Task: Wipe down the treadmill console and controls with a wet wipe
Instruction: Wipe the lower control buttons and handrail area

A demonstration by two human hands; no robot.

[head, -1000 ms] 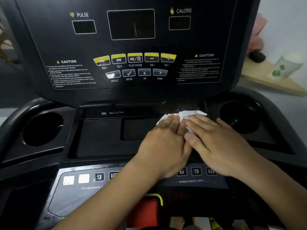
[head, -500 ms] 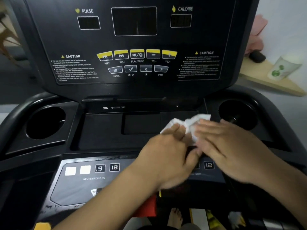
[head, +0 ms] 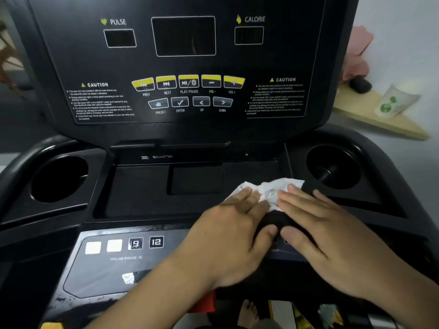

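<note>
A black treadmill console (head: 183, 62) fills the view, with dark displays and yellow and grey buttons (head: 188, 81). Below it lies a recessed black tray (head: 142, 186). A crumpled white wet wipe (head: 270, 189) rests on the right part of that tray. My left hand (head: 237, 231) lies flat with its fingertips pressing the wipe's left side. My right hand (head: 325, 236) lies flat beside it, fingertips on the wipe's right side. Both thumbs nearly touch below the wipe. The lower control panel (head: 123, 257) with incline keys sits at the near left, and its right half is hidden by my hands.
Round cup holders sit at the left (head: 59, 179) and right (head: 332, 167) of the tray. A wooden shelf (head: 380, 122) with a white paper cup (head: 394, 100) and a pink object (head: 358, 51) stands beyond the console at the right. A bare foot (head: 247, 312) shows below.
Both hands have slid the wipe rightward and a little toward me across the tray. The wipe has bunched up more, and the view has shifted slightly.
</note>
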